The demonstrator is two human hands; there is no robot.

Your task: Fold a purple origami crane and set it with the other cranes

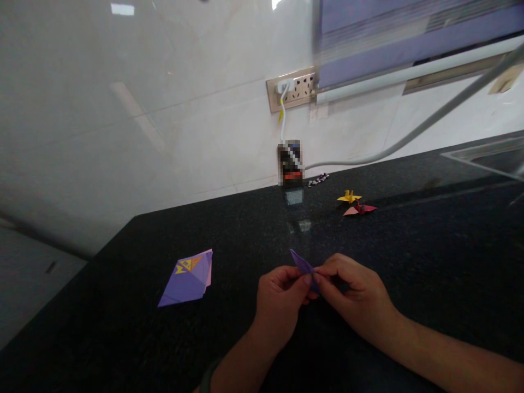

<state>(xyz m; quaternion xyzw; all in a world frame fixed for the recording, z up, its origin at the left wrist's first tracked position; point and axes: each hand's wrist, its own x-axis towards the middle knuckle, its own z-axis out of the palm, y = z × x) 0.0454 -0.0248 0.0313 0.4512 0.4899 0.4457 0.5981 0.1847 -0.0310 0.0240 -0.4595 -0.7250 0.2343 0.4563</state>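
Between my two hands is a small purple piece of folded origami paper (302, 263), with one pointed end sticking up and away from me. My left hand (281, 297) pinches it from the left, thumb on the near side. From the right, my right hand (355, 289) pinches its edge between thumb and forefinger. The lower part of the paper is mostly hidden by the fingers. Both hands are just above the dark countertop (241, 234).
To the left lies a stack of purple and pink paper (184, 281) with a yellow and orange print. A yellow paper crane (349, 197) and a red paper crane (360, 209) stand at the back right. A phone-like object (290, 164), blurred out, leans on the wall near a beaded string (318, 180).
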